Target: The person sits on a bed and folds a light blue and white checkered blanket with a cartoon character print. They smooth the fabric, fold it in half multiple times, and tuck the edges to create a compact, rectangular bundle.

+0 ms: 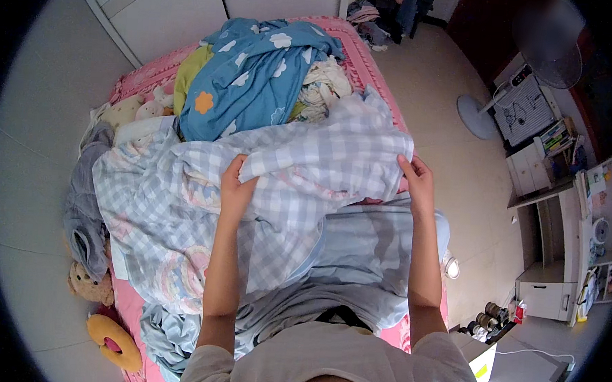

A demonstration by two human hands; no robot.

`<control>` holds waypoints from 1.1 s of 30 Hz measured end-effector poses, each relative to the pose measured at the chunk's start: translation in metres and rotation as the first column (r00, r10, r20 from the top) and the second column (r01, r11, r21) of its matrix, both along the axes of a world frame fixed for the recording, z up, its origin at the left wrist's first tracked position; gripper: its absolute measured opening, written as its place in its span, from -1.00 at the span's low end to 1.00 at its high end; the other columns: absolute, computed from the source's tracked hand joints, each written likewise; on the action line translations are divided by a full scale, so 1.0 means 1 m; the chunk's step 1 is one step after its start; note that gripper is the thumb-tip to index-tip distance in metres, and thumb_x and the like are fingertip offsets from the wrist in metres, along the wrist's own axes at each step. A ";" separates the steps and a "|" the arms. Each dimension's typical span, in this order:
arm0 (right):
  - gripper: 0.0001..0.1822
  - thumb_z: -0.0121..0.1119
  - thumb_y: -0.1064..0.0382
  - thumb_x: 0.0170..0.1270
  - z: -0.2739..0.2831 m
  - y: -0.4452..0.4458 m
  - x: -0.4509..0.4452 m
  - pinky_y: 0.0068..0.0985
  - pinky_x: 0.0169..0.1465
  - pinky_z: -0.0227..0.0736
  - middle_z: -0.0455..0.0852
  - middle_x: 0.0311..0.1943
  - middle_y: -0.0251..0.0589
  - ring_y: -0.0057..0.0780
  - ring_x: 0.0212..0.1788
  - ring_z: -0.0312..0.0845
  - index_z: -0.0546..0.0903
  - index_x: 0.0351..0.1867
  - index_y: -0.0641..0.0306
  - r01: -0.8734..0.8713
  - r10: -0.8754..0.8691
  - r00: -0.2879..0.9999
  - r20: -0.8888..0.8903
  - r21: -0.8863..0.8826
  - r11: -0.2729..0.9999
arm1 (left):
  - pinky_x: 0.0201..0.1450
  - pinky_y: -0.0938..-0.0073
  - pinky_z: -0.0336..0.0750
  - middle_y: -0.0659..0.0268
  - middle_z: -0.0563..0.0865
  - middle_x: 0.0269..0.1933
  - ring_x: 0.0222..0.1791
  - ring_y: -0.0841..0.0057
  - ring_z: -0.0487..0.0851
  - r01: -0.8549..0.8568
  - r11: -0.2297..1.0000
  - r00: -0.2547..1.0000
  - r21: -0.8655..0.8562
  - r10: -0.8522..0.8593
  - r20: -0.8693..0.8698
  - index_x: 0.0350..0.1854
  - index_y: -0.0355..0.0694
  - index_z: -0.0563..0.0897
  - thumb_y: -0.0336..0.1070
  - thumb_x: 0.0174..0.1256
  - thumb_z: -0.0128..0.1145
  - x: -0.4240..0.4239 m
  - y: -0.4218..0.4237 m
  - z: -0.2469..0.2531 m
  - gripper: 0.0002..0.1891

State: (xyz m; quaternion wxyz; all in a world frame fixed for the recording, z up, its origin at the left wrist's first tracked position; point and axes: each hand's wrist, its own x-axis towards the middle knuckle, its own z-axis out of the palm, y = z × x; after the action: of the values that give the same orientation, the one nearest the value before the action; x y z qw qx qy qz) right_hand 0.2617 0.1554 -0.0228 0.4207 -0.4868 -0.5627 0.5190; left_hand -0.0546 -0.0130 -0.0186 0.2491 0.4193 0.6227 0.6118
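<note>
A pale blue-and-white checked bed cover (307,165) with printed pink figures spreads in loose folds before me. My left hand (237,187) grips one part of its folded edge near the middle. At its right end, my right hand (416,184) pinches a corner between thumb and fingers. The stretch of cloth between the hands is drawn fairly straight. Under and in front of it lies a plain grey-blue cloth (365,241), partly hidden by the cover. Beyond the cover, a blue quilt (249,79) with white clouds is bunched up.
Pink bedding (365,54) covers the bed. A grey plush (85,195), a teddy bear (91,283) and a yellow ring cushion (114,342) line the left wall. Cream fabric (327,83) sits beside the quilt. To the right are a standing fan (478,117) and a desk (544,291).
</note>
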 end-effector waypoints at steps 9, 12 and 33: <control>-0.78 0.24 0.39 0.15 0.029 -0.011 -0.015 -0.69 -0.07 0.27 0.56 -0.16 -0.38 -0.68 -0.13 0.40 0.50 -0.18 0.25 -0.035 0.112 0.909 -0.402 0.194 0.980 | 0.07 0.45 0.37 0.21 0.55 0.08 0.04 0.41 0.50 0.308 0.846 0.945 -0.435 -0.326 0.034 0.04 -0.25 0.54 -0.32 -0.07 0.37 -0.015 -0.029 0.018 -0.47; -0.72 0.25 0.48 0.06 0.030 -0.014 -0.026 -0.63 -0.04 0.28 0.53 -0.12 -0.31 -0.58 -0.09 0.40 0.48 -0.18 0.25 -0.095 0.220 0.930 -0.295 0.384 0.918 | 0.07 0.42 0.37 0.16 0.50 0.12 0.08 0.28 0.47 0.038 0.984 0.721 -0.173 -0.146 -0.677 0.05 -0.26 0.53 -0.30 -0.07 0.36 -0.005 -0.034 0.029 -0.46; -0.82 0.29 0.30 0.02 0.106 -0.092 -0.086 -0.39 -0.29 0.36 0.55 -0.44 -0.14 -0.21 -0.34 0.48 0.60 -0.33 0.28 -0.355 0.191 0.932 0.306 0.683 0.638 | -0.11 0.31 0.46 0.03 0.57 -0.07 -0.12 0.12 0.55 0.178 0.950 0.870 0.257 -0.030 -0.491 0.05 -0.32 0.46 -0.47 -0.04 0.22 0.090 0.008 0.075 -0.50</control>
State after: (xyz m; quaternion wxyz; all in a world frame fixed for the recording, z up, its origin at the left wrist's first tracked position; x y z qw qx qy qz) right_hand 0.1753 0.0631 0.0831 0.4346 -0.2388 -0.8295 0.2568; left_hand 0.0358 -0.0049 0.0561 0.0541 0.6238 0.5430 0.5595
